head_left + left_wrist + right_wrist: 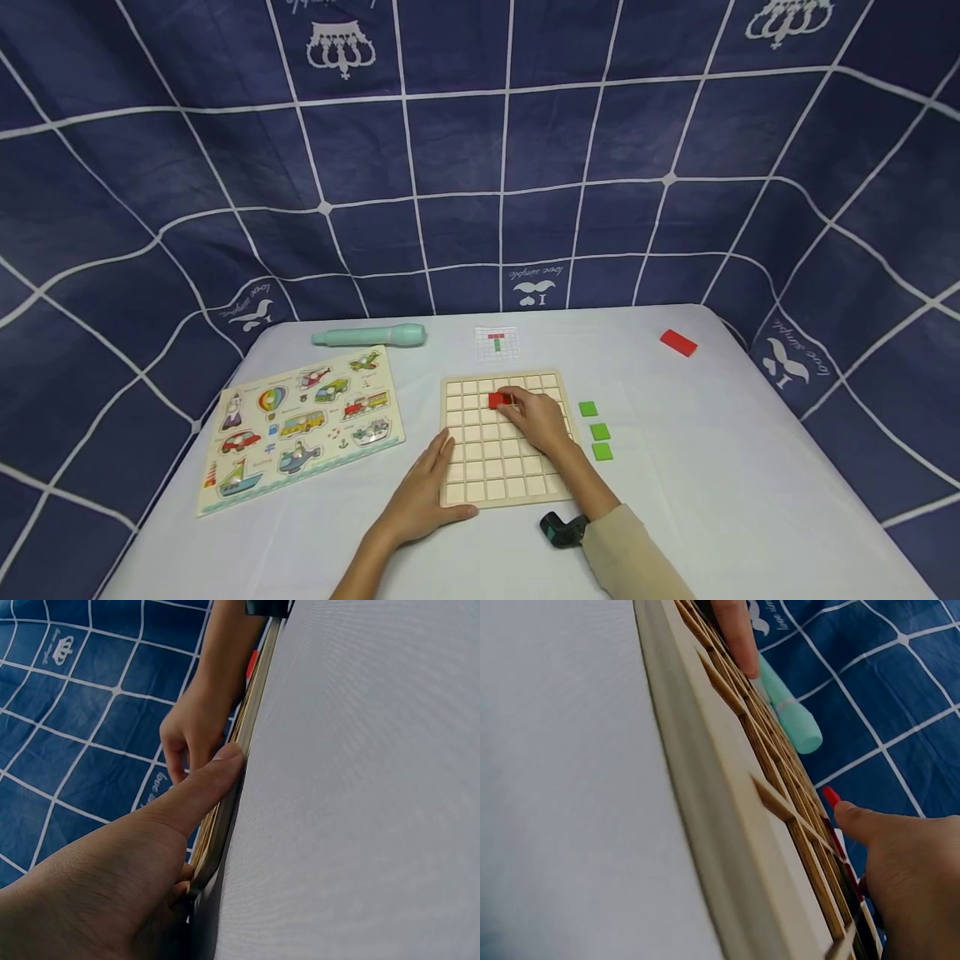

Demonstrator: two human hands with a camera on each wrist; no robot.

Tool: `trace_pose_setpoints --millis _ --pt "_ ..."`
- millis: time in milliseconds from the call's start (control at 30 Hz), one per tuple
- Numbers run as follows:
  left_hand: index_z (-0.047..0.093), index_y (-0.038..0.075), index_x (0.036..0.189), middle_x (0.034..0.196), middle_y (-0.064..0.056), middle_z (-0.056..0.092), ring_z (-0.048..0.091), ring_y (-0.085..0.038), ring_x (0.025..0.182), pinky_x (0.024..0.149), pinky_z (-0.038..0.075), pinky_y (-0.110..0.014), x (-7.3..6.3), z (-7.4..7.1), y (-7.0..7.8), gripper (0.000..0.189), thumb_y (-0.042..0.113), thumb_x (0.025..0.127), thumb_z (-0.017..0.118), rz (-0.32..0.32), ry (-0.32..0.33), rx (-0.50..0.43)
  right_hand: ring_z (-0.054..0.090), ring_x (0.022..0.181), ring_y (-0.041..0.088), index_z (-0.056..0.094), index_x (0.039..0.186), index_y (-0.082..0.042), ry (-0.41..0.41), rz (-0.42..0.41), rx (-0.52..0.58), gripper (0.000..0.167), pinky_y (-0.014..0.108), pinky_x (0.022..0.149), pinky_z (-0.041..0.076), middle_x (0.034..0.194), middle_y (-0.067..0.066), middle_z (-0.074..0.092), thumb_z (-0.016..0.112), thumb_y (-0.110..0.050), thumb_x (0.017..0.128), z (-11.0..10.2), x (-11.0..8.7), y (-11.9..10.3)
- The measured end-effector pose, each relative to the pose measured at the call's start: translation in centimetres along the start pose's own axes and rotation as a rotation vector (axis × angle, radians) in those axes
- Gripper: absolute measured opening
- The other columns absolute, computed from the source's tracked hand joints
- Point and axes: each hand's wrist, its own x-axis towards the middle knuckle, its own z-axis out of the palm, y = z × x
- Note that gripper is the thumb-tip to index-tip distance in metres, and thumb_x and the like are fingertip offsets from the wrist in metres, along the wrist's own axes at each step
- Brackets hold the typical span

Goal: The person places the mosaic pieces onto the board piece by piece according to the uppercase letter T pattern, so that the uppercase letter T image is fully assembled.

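A wooden grid board [474,451] lies on the white cloth, with rows of square recesses. My left hand [422,492] rests at its near left corner, fingers fairly straight along the left side and thumb at the front edge. My right hand [536,418] reaches over the board's upper middle and pinches a small red tile [832,796], its tip showing past the thumb. Red also shows in the grid [494,401] beside these fingertips, partly hidden by the hand. Green square tiles [600,432] lie in a column right of the board.
Behind the board lies a pattern card [497,343] with a red and green T. A vehicle picture puzzle [303,425] is at left, with a mint-green cylindrical wand [369,335] behind it. A red rectangular piece [678,342] lies far right. Blue checked cloth [465,233] surrounds the table.
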Motion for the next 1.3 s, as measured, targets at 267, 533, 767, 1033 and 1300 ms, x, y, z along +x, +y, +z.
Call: trace_pose_setpoints --millis 267,533,767,1033,1300 --pt "0.022 0.000 0.145 0.154 -0.010 0.010 0.016 -0.031 0.137 0.103 0.025 -0.053 0.0 -0.1 0.1 0.110 0.066 0.068 0.066 -0.008 -0.001 -0.009 0.026 0.044 0.005 0.068 0.111 -0.017 -0.011 0.010 -0.004 0.034 0.023 0.044 0.027 0.047 -0.011 0.033 0.065 -0.037 0.084 0.8 0.9 -0.3" --pt "0.021 0.001 0.146 0.154 -0.009 0.010 0.015 -0.030 0.137 0.103 0.025 -0.052 -0.1 -0.2 0.1 0.110 0.066 0.068 0.066 -0.010 -0.002 -0.011 0.026 0.044 0.005 0.068 0.111 -0.017 -0.058 0.029 0.011 0.034 0.023 0.042 0.027 0.045 -0.011 0.033 0.065 -0.038 0.084 1.0 1.2 -0.5" --pt "0.022 -0.001 0.145 0.153 -0.011 0.011 0.016 -0.032 0.137 0.103 0.025 -0.054 0.0 -0.2 0.1 0.109 0.064 0.069 0.066 0.001 0.002 -0.017 0.026 0.044 0.005 0.068 0.111 -0.017 -0.073 0.023 -0.020 0.034 0.023 0.041 0.026 0.045 -0.012 0.034 0.064 -0.039 0.086 1.1 1.3 -0.6" --pt "0.021 0.001 0.146 0.154 -0.009 0.009 0.015 -0.030 0.137 0.103 0.025 -0.053 0.1 -0.2 0.0 0.109 0.066 0.069 0.065 -0.005 -0.002 -0.005 0.029 0.044 0.008 0.068 0.112 -0.018 -0.090 0.043 -0.036 0.034 0.024 0.042 0.028 0.044 -0.010 0.036 0.065 -0.038 0.085 1.0 1.4 -0.8" --pt "0.022 0.001 0.146 0.154 -0.009 0.010 0.017 -0.031 0.136 0.102 0.026 -0.053 0.0 0.0 0.0 0.110 0.065 0.069 0.066 -0.006 0.005 -0.011 0.028 0.044 0.008 0.068 0.114 -0.017 -0.082 0.038 -0.035 0.036 0.024 0.043 0.028 0.044 -0.011 0.034 0.066 -0.037 0.084 0.8 1.2 -0.9"
